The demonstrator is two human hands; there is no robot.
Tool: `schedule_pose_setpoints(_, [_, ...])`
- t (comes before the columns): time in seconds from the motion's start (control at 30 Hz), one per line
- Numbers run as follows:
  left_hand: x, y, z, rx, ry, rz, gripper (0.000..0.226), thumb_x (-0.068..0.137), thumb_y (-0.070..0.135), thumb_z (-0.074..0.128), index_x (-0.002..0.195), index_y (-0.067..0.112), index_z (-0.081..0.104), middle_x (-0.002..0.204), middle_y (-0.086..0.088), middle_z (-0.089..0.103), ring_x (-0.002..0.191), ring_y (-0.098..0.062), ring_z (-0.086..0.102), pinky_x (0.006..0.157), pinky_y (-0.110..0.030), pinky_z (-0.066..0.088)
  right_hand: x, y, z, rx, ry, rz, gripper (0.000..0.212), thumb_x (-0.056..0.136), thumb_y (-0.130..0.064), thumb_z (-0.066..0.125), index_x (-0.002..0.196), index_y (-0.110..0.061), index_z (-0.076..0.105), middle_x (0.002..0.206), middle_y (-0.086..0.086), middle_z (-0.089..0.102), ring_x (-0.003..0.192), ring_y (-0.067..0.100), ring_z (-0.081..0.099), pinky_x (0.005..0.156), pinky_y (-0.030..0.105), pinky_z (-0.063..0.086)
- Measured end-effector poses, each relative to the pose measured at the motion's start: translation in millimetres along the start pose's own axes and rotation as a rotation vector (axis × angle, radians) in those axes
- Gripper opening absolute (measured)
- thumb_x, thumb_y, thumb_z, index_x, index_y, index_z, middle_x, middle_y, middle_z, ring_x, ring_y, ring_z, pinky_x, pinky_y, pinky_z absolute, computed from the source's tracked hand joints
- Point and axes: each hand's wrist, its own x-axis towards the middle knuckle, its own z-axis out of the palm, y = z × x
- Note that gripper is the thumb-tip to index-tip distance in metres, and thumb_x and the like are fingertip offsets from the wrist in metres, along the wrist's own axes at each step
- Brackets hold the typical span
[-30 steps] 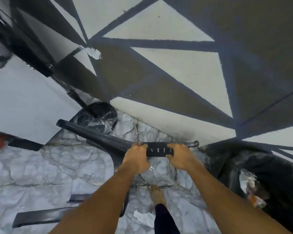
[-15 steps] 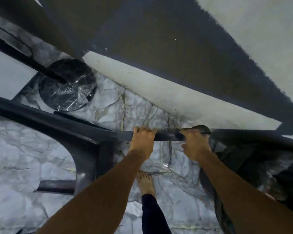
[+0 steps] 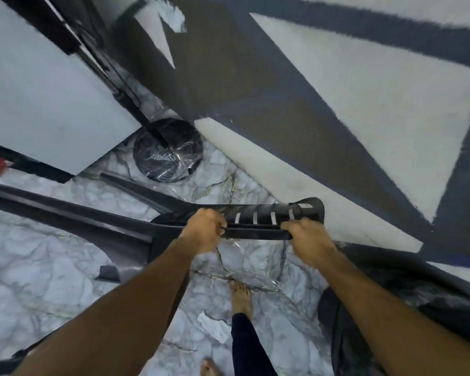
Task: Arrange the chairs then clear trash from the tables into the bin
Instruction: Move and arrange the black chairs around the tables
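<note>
1. Black plastic chair (image 3: 272, 217) with a slatted backrest: it hangs tilted over the floor, top rail held in both hands, its legs trailing away left of the fingers.
2. The left hand (image 3: 204, 229) has its fingers curled tight round the rail's left end. The right hand (image 3: 307, 237) clamps the right end likewise.
3. Half a second ago the backrest showed edge-on. Now its slatted face has tipped up, so the chair is still being carried, not yet placed.
4. Just beyond the fingers lies the grey, brown and white patterned carpet (image 3: 337, 104). Beyond the left fingers stands the round black film-wrapped table base (image 3: 167, 150).
5. Nearer than the fingers, a white paper scrap (image 3: 212, 327) lies on the veined marble floor (image 3: 38, 253). The trash, I judge, waits untouched.
</note>
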Motion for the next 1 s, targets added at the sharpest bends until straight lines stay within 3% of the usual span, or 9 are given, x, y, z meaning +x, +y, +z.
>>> schedule_pose_setpoints(0.17, [-63.2, -24.1, -48.3, -0.051, 0.133, -0.048, 0.023, 0.084, 0.001, 0.062, 0.095, 0.011, 0.079, 0.092, -0.005, 0.075, 0.089, -0.021, 0.068, 0.085, -0.028, 0.054, -27.9, -59.8, -55.3, -0.216, 0.091, -0.159, 0.041, 0.090, -0.023, 0.057, 0.131, -0.027, 0.051, 0.119, -0.001, 0.066, 0.104, 0.024, 0.059, 0.081, 0.036, 0.048])
schedule_pose_setpoints(0.37, [-158.3, -51.6, -91.6, -0.140, 0.371, -0.094, 0.016, 0.089, 0.003, 0.062, 0.096, 0.009, 0.076, 0.094, -0.008, 0.073, 0.093, -0.029, 0.065, 0.084, -0.039, 0.053, -75.9, -151.2, -111.3, -0.280, 0.171, -0.318, 0.036, 0.090, -0.032, 0.057, 0.123, -0.021, 0.050, 0.106, 0.007, 0.067, 0.098, 0.028, 0.061, 0.076, 0.037, 0.048])
schedule_pose_setpoints(0.43, [-189.4, -59.0, -106.7, -0.141, 0.430, -0.113, 0.015, 0.091, 0.010, 0.065, 0.103, 0.010, 0.075, 0.102, -0.008, 0.072, 0.099, -0.029, 0.064, 0.089, -0.042, 0.053, -91.8, -187.7, -132.3, -0.254, 0.168, -0.346, 0.035, 0.089, -0.031, 0.058, 0.122, -0.021, 0.052, 0.106, 0.007, 0.067, 0.098, 0.029, 0.062, 0.077, 0.036, 0.047])
schedule_pose_setpoints(0.57, [-256.0, -69.3, -127.1, -0.142, 0.485, -0.145, 0.040, 0.089, 0.019, 0.069, 0.129, 0.019, 0.066, 0.126, -0.007, 0.065, 0.121, -0.027, 0.057, 0.104, -0.042, 0.047, -117.7, -265.2, -172.6, -0.200, 0.131, -0.365, 0.026, 0.087, -0.037, 0.061, 0.106, -0.020, 0.058, 0.106, 0.008, 0.067, 0.097, 0.032, 0.063, 0.080, 0.040, 0.050])
schedule_pose_setpoints(0.67, [-316.5, -68.1, -121.0, -0.204, 0.598, -0.184, 0.049, 0.087, 0.033, 0.070, 0.133, 0.022, 0.061, 0.128, -0.005, 0.064, 0.121, -0.024, 0.056, 0.104, -0.039, 0.046, -131.8, -335.0, -199.5, -0.157, 0.122, -0.407, 0.031, 0.085, -0.042, 0.062, 0.102, -0.016, 0.060, 0.107, 0.011, 0.065, 0.098, 0.035, 0.062, 0.080, 0.040, 0.051])
schedule_pose_setpoints(0.77, [-381.6, -56.6, -95.3, -0.450, 0.716, -0.213, 0.065, 0.081, 0.063, 0.062, 0.136, 0.028, 0.058, 0.123, 0.001, 0.066, 0.114, -0.016, 0.061, 0.096, -0.037, 0.050, -144.7, -419.2, -226.7, -0.080, 0.068, -0.454, 0.038, 0.084, -0.042, 0.066, 0.102, -0.010, 0.058, 0.102, 0.010, 0.062, 0.099, 0.035, 0.061, 0.073, 0.037, 0.049])
schedule_pose_setpoints(0.9, [-439.8, -29.4, -68.3, -0.909, 0.868, -0.201, 0.093, 0.072, 0.082, 0.065, 0.151, 0.052, 0.026, 0.146, 0.019, 0.049, 0.133, -0.001, 0.046, 0.106, -0.036, 0.046, -160.2, -525.0, -247.7, 0.024, -0.082, -0.502, 0.024, 0.085, -0.025, 0.060, 0.071, -0.008, 0.049, 0.071, 0.002, 0.054, 0.076, 0.026, 0.061, 0.047, 0.025, 0.035])
schedule_pose_setpoints(0.97, [-452.8, -11.7, -70.7, -0.984, 0.902, -0.192, 0.107, 0.069, 0.077, 0.073, 0.153, 0.056, 0.008, 0.142, 0.038, 0.044, 0.125, 0.015, 0.045, 0.098, -0.025, 0.049, -169.0, -566.4, -248.9, 0.212, -0.175, -0.501, 0.018, 0.087, -0.022, 0.058, 0.084, -0.005, 0.059, 0.084, 0.010, 0.062, 0.080, 0.024, 0.065, 0.041, 0.020, 0.037])
schedule_pose_setpoints(1.0, [-455.3, -6.5, -74.6, -1.014, 0.943, -0.233, 0.110, 0.071, 0.067, 0.077, 0.152, 0.056, 0.003, 0.129, 0.045, 0.050, 0.108, 0.020, 0.053, 0.081, -0.016, 0.052, -171.7, -583.1, -247.8, 0.315, -0.217, -0.497, 0.023, 0.088, -0.022, 0.057, 0.099, -0.003, 0.064, 0.097, 0.014, 0.066, 0.088, 0.024, 0.067, 0.039, 0.016, 0.038])
